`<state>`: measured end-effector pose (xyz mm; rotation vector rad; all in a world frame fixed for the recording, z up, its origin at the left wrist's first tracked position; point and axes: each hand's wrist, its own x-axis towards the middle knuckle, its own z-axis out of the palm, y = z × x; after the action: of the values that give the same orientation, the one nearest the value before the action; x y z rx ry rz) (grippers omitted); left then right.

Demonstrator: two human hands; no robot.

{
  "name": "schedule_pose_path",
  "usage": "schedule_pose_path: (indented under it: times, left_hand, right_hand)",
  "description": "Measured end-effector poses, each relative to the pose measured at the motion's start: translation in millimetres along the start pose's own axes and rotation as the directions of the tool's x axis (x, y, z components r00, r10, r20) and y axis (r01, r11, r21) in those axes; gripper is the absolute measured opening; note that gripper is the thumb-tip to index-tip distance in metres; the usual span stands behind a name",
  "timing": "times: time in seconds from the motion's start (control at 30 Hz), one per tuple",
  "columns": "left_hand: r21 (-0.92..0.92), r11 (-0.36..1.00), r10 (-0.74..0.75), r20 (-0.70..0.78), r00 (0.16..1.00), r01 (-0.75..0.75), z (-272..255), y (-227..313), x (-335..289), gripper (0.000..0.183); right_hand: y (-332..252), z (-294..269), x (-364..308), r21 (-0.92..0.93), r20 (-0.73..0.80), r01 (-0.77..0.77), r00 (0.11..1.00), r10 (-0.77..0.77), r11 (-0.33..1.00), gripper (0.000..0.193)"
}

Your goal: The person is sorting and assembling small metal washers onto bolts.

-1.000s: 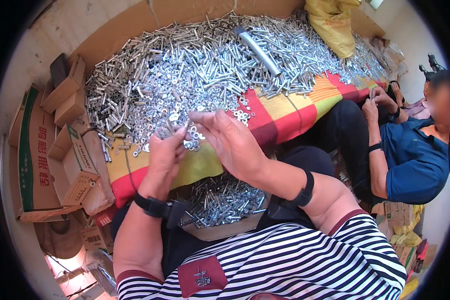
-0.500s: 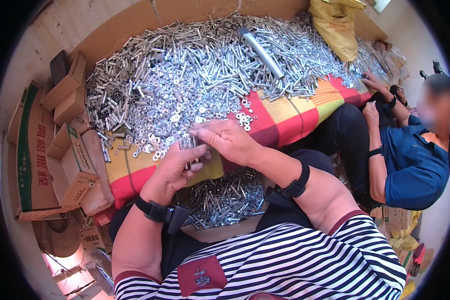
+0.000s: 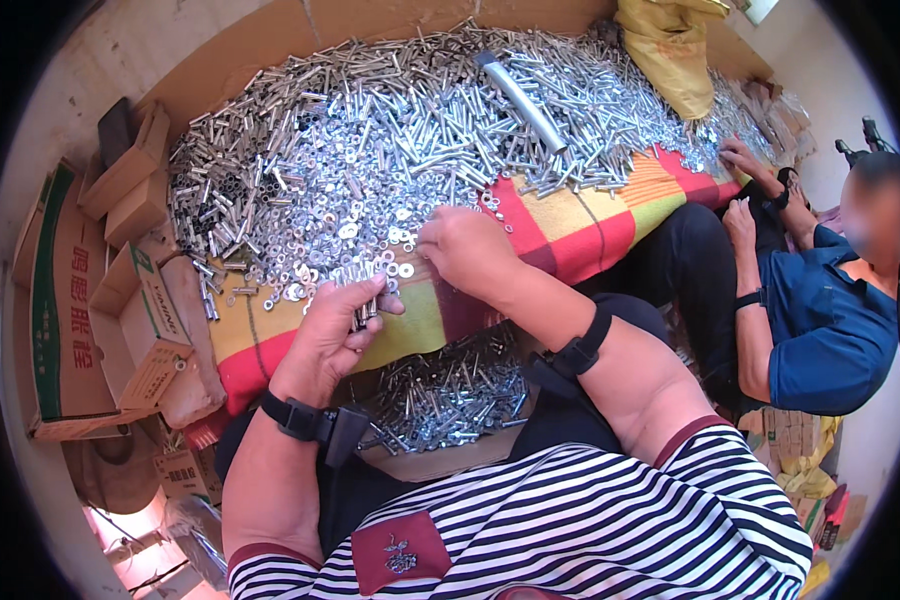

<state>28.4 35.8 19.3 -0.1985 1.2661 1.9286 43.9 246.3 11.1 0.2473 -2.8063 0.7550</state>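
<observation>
2 bare hands work at a heap of metal fasteners [image 3: 410,120].
From where I stand, the left hand [image 3: 332,325], thumb folded over, is clamped on a bundle of shiny cylindrical bolts [image 3: 361,288] by the heap's near edge; the right hand [image 3: 462,248] arches knuckles-up, fingertips drawn in beside flat ring washers [image 3: 348,231], whether pinching any I cannot tell. A red-and-yellow checked blanket [image 3: 595,240] lies underneath.
</observation>
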Motion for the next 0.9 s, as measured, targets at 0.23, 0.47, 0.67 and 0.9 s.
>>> schedule_pose_path:
  times: [0.23, 0.47, 0.67, 0.9]
  left_hand:
    - [0.237, 0.964, 0.15, -0.123, 0.981, -0.118, -2, 2, -3, 0.011]
    - [0.399, 0.899, 0.252, -0.135, 0.958, -0.18, 3, 4, -5, 0.01]
    - [0.487, 0.845, 0.33, -0.152, 0.932, -0.22, -4, -9, 9, 0.01]
    - [0.526, 0.813, 0.339, -0.079, 0.937, -0.25, 9, -10, 11, 0.012]
  right_hand:
    - [-7, 8, 0, -0.256, 0.065, 0.081, 0.996, -0.066, 0.963, 0.006]
    - [-26, 14, -3, -0.032, 0.154, 0.064, 0.986, -0.058, 0.997, 0.009]
    - [-25, 17, -7, -0.138, 0.139, 0.037, 0.99, -0.018, 0.99, 0.014]
    - [-10, 2, -7, 0.681, 0.114, -0.173, 0.985, 0.131, 0.711, 0.006]
